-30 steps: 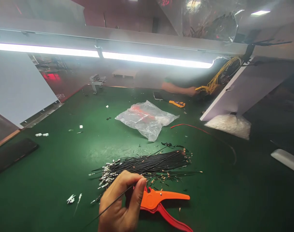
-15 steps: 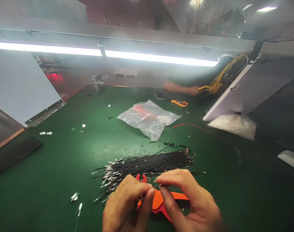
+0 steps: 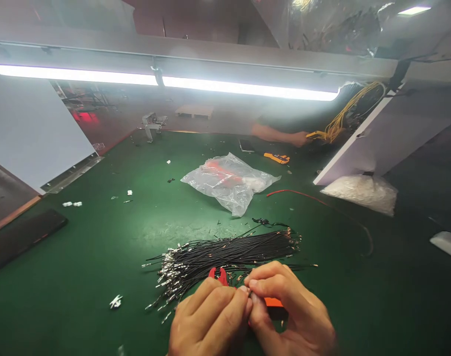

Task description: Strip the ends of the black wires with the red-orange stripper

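Note:
My left hand (image 3: 212, 316) and my right hand (image 3: 290, 306) meet at the fingertips, each closed in a pinch. A tiny dark piece (image 3: 250, 293) shows between them, mostly covered by the fingers. Beneath and behind the hands lies a hand tool with red jaws (image 3: 218, 275) and an orange handle (image 3: 273, 301); its middle is hidden. Just beyond is a bundle of black wires (image 3: 232, 252), with pale metal terminals (image 3: 171, 264) at the left ends and bare copper ends (image 3: 290, 237) at the right.
A clear plastic bag (image 3: 228, 183) with red and white contents lies mid-table. A red wire (image 3: 303, 194), an orange-and-black tool (image 3: 277, 158) and a phone-like slab (image 3: 246, 146) are farther right. White connectors (image 3: 115, 301) sit left. Across the table, another person's arm (image 3: 280, 134) reaches in.
My hands, slightly apart before, have come together at the fingertips; the left moved right and covers more of the tool. A white-tipped thin strand at lower left has slipped down, almost out of view.

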A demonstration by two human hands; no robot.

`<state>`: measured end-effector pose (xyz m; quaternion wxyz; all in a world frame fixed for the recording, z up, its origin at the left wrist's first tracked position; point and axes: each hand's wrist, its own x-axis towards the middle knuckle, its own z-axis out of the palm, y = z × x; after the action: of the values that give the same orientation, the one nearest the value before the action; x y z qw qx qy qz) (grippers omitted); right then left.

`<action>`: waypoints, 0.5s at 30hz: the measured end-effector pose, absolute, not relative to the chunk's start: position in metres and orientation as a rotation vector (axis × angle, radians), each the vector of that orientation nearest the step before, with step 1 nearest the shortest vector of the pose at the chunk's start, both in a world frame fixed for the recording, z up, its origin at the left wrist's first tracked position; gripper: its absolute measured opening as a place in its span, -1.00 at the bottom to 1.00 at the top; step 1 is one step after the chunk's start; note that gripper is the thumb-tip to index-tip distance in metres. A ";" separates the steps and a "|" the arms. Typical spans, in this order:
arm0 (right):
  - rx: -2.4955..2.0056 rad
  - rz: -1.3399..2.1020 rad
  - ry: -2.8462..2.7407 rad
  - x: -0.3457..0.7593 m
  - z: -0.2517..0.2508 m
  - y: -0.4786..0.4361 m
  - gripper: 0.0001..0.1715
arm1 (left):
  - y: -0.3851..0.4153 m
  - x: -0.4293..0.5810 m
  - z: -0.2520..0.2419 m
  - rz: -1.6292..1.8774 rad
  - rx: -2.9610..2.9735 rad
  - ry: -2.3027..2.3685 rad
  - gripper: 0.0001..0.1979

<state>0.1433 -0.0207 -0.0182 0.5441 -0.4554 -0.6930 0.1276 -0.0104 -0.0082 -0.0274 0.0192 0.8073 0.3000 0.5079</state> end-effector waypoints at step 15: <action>-1.035 0.482 -1.557 0.147 -0.033 -0.017 -0.79 | -0.017 -0.010 -0.024 1.500 2.648 0.964 -0.84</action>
<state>0.1472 -0.0165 -0.0328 0.5690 -0.4409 -0.6631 0.2052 -0.0100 -0.0167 -0.0242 -0.0252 0.8291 0.3019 0.4698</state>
